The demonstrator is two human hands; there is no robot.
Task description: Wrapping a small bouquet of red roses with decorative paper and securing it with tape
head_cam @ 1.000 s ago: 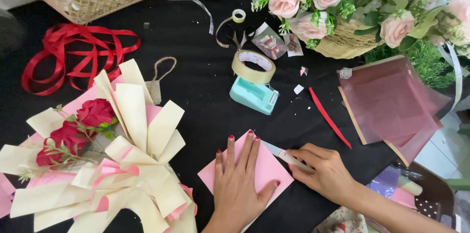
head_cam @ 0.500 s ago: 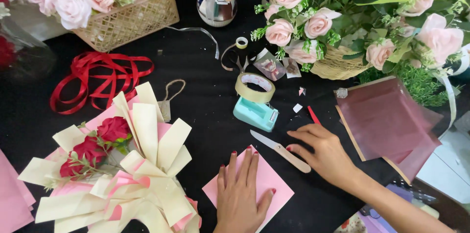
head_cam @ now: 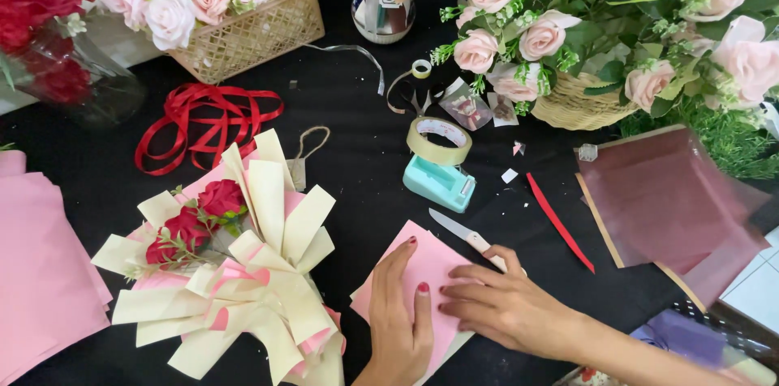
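A: Where's the pink paper sheet (head_cam: 434, 268) rn?

B: Flat on the black surface (head_cam: 365, 167), bottom centre, right in front of you. Your left hand (head_cam: 403, 317) lies palm down on its left part, fingers (head_cam: 398, 260) stretched out, grasping nothing. Your right hand (head_cam: 503, 305) comes across from the right w/ fingers spread flat on the sheet's right side, also released.

A: And the knife?

B: The small knife (head_cam: 461, 232) lies just above your right hand, blade pointing up-left; its handle end touches or slips under your index finger, can't tell which. Not gripped, as far as I can see.

A: What's around?

B: Just above the knife sits a teal tape dispenser (head_cam: 438, 183) w/ a roll of tape (head_cam: 439, 141) leaning on it. A red strip (head_cam: 560, 222) lies to the right, then sheets of dark red wrap (head_cam: 665, 199). Left of your hands there's the bouquet (head_cam: 227, 272), 2 or 3 red roses in cream and pink folds. Pink paper stack (head_cam: 40, 264) at far left. Further back: red ribbon (head_cam: 207, 122), a woven basket (head_cam: 251, 33) of pink roses, a 2nd basket (head_cam: 576, 106) of pink roses at right.
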